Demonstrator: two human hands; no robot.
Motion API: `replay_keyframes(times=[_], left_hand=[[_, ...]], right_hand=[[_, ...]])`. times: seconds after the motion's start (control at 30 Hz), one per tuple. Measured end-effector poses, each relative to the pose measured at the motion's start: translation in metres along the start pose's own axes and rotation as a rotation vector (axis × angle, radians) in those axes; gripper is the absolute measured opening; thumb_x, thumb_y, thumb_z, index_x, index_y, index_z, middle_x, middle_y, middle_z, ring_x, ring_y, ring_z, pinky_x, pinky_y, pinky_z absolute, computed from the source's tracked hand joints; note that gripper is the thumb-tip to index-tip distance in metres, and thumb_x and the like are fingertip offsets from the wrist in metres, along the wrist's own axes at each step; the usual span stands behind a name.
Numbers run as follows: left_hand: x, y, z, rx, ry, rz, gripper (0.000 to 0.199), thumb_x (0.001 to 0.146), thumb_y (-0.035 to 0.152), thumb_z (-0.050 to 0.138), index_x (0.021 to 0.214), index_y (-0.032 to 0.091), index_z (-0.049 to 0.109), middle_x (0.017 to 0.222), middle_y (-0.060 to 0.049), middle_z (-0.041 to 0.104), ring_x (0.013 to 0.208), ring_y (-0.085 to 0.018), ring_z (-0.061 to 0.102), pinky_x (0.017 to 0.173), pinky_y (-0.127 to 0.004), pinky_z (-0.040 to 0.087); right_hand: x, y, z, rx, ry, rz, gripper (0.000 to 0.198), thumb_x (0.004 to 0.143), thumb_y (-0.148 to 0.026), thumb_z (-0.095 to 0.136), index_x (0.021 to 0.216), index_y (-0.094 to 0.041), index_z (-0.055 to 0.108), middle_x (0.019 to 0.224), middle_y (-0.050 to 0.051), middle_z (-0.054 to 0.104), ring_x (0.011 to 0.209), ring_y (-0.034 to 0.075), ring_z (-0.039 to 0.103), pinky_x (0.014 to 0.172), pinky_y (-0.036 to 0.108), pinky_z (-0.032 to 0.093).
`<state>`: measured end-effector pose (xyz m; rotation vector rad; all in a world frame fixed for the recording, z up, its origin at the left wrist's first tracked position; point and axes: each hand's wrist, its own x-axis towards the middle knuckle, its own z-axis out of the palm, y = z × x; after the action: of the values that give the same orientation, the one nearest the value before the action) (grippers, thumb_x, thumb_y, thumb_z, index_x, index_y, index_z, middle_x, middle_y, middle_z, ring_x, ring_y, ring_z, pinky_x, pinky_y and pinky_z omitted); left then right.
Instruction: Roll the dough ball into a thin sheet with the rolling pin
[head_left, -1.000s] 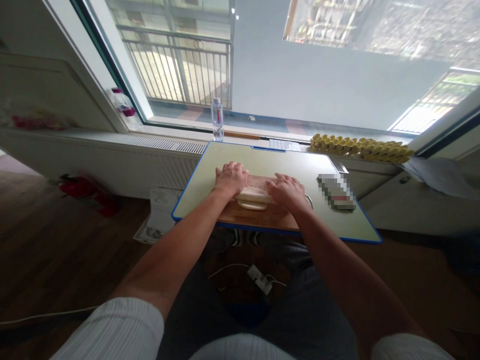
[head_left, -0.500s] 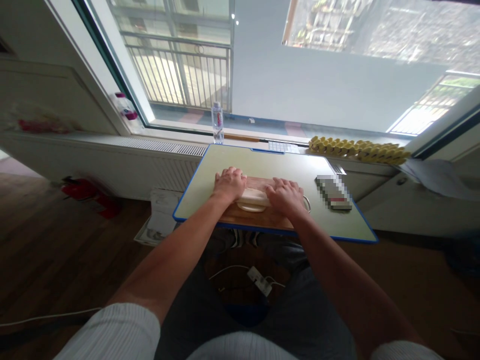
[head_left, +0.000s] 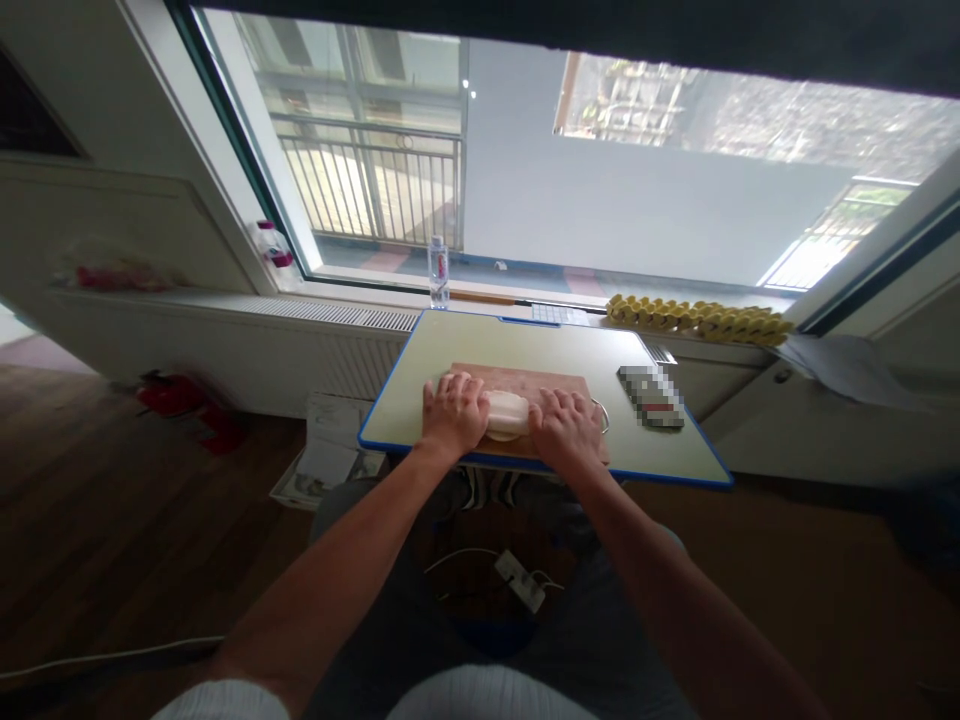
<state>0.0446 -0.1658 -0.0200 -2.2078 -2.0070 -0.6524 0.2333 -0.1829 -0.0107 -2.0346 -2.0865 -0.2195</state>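
A wooden cutting board with a metal ring handle lies on the small table. Across it rests a pale rolling pin, its middle showing between my hands. Flattened pale dough peeks out along its near side. My left hand is curled over the left end of the pin, fingers pointing away from me. Over the right end, my right hand is wrapped with the palm down. Both hands cover the pin's ends, so these are hidden.
A blurred-out phone-like object lies on the table's right side. A clear bottle and yellow egg trays stand along the window sill. Below are a power strip and, to the left, a red fire extinguisher.
My hands and the rolling pin have come back toward me over the board, baring more of its far part. The camera view has tilted up slightly.
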Motion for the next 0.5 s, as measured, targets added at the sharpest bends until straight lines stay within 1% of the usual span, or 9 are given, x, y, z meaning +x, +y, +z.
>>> replay_keyframes(times=[0.1, 0.23, 0.3, 0.43, 0.5], left_hand=[[0.003, 0.000, 0.001, -0.008, -0.005, -0.004, 0.039, 0.105, 0.038, 0.043, 0.130, 0.028, 0.072, 0.146, -0.010, 0.067, 0.134, -0.033, 0.056, 0.120, -0.058, 0.036], [0.017, -0.001, 0.003, -0.022, -0.076, -0.034, 0.041, 0.105, 0.040, 0.043, 0.133, 0.030, 0.071, 0.146, -0.009, 0.067, 0.134, -0.032, 0.056, 0.120, -0.059, 0.036], [0.025, -0.001, 0.004, -0.031, -0.118, -0.049, 0.043, 0.105, 0.042, 0.042, 0.136, 0.031, 0.070, 0.150, -0.008, 0.065, 0.136, -0.032, 0.055, 0.121, -0.059, 0.035], [0.040, -0.004, 0.007, -0.047, -0.182, -0.068, 0.047, 0.105, 0.044, 0.040, 0.141, 0.032, 0.067, 0.155, -0.009, 0.061, 0.140, -0.033, 0.053, 0.121, -0.060, 0.036], [0.047, -0.005, 0.009, -0.051, -0.202, -0.075, 0.049, 0.105, 0.044, 0.038, 0.142, 0.031, 0.067, 0.156, -0.009, 0.060, 0.139, -0.034, 0.053, 0.120, -0.061, 0.038]], right_hand=[[0.003, -0.001, 0.000, 0.016, -0.001, 0.026, 0.055, 0.109, -0.042, 0.035, 0.152, -0.019, 0.061, 0.156, 0.014, 0.061, 0.144, 0.037, 0.048, 0.121, 0.057, 0.030], [0.015, 0.001, -0.001, 0.034, -0.043, 0.013, 0.056, 0.108, -0.042, 0.035, 0.154, -0.019, 0.059, 0.155, 0.013, 0.061, 0.143, 0.035, 0.050, 0.119, 0.055, 0.036], [0.023, 0.004, 0.000, 0.042, -0.072, 0.002, 0.057, 0.108, -0.043, 0.034, 0.155, -0.020, 0.058, 0.157, 0.013, 0.060, 0.144, 0.035, 0.049, 0.119, 0.055, 0.036], [0.039, 0.008, 0.007, 0.089, -0.139, 0.039, 0.059, 0.107, -0.048, 0.034, 0.157, -0.024, 0.055, 0.159, 0.013, 0.058, 0.146, 0.035, 0.048, 0.120, 0.060, 0.035], [0.046, 0.010, 0.011, 0.114, -0.142, 0.035, 0.059, 0.107, -0.050, 0.033, 0.155, -0.025, 0.057, 0.159, 0.013, 0.057, 0.146, 0.035, 0.048, 0.120, 0.059, 0.036]])
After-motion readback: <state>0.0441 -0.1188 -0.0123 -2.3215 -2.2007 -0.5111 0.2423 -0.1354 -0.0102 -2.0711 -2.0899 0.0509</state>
